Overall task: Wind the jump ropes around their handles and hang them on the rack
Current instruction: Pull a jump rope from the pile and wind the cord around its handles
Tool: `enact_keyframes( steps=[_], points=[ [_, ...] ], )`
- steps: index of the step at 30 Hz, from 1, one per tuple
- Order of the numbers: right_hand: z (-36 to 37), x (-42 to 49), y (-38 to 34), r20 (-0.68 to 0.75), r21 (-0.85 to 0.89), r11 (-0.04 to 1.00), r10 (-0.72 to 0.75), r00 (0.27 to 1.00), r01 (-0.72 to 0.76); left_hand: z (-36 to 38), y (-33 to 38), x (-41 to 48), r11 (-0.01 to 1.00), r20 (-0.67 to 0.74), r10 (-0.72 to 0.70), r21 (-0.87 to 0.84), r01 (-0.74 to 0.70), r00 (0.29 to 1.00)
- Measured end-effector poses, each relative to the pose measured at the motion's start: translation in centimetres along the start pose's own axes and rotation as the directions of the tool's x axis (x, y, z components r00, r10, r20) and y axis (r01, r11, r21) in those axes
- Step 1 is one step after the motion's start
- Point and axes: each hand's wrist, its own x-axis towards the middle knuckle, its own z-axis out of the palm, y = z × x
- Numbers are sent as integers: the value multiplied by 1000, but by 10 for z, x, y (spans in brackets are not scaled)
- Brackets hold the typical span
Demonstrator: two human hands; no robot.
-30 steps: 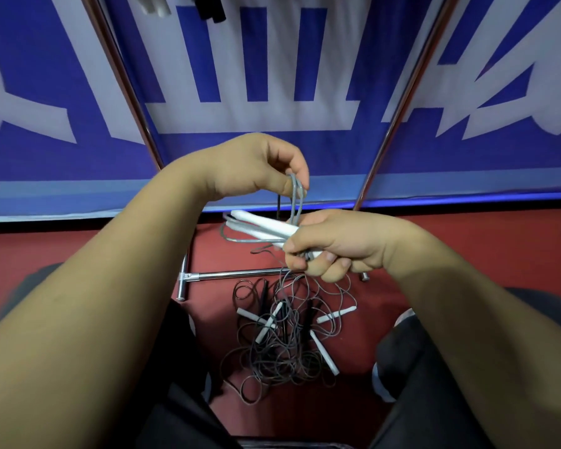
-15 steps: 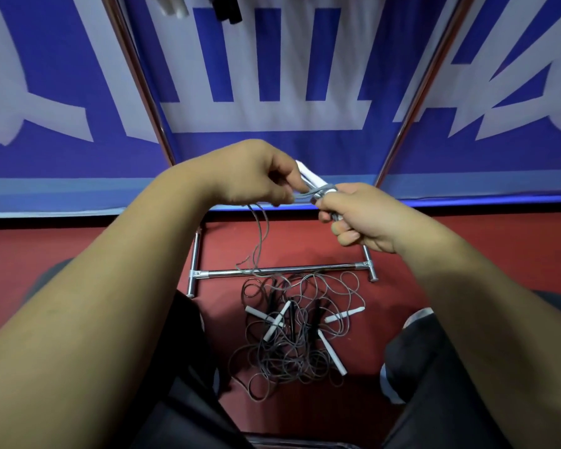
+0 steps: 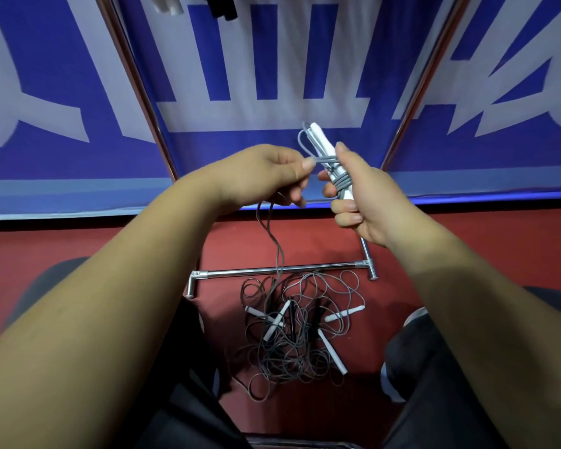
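**Not much elbow room in front of the rack**

We had both hands up between the rack's slanted left upright (image 3: 136,92) and right upright (image 3: 425,85). The banner (image 3: 256,59) sat right behind, so straight ahead was closed off.

The left hand (image 3: 266,176) pinched the grey cord (image 3: 274,241), pulled taut across the small gap to the white handles (image 3: 321,147) in the right hand (image 3: 366,202).

Below, that cord dropped over the base bar (image 3: 240,272) into the tangled pile (image 3: 292,332), blocking the middle. Our left leg (image 3: 188,400) and right leg (image 3: 434,367) boxed the pile in. Open red floor (image 3: 94,244) lay out to both sides of the bar. Up top, hung handles (image 3: 222,9) dangled between the uprights.
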Motion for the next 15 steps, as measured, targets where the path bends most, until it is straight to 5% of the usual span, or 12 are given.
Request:
enact_keyframes(
  steps=[3,10,15],
  points=[
    [-2,-1,-4,14,59,998,0,1000,-1,-3,1,2,995,-16,61,-84,-62,998],
    [0,-9,-12,107,251,967,10,994,-37,-8,0,0,934,8,25,357,-27,1000],
    [0,-11,-13,141,222,972,44,989,-75,-9,-4,5,909,-20,-13,416,20,1000]
  ],
)
